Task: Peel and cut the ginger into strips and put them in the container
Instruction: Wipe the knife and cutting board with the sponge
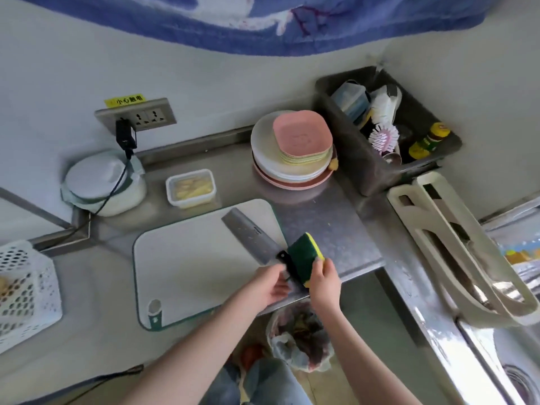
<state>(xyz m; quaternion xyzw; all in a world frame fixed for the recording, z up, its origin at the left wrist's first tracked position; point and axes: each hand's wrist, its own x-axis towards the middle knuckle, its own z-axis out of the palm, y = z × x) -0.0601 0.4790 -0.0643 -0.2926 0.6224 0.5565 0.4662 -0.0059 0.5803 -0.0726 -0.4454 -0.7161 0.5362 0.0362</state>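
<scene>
Now the steel counter (318, 217) carries a white cutting board (193, 258) with a cleaver (252, 239) lying across its 2 o'clock corner. At 12 o'clock from the board sits the container (191, 188) of ginger strips (193, 187). Left hand (270, 283) curls around the cleaver's handle; right hand (324, 280) pinches a sponge (306, 255) against it.

Both forearms are bare from the wrist to the frame's bottom edge, entering from about 6 o'clock, with no sleeve, cuff, watch, bracelet or ring to be seen on either. The left hand (270, 283) and the right hand (325, 283) are ungloved, each with short, unpainted fingernails where any show. Low in the frame between the two arms, at 6 o'clock, lies faded light-blue denim clothing (263, 381), creased and pale at the folds.
</scene>
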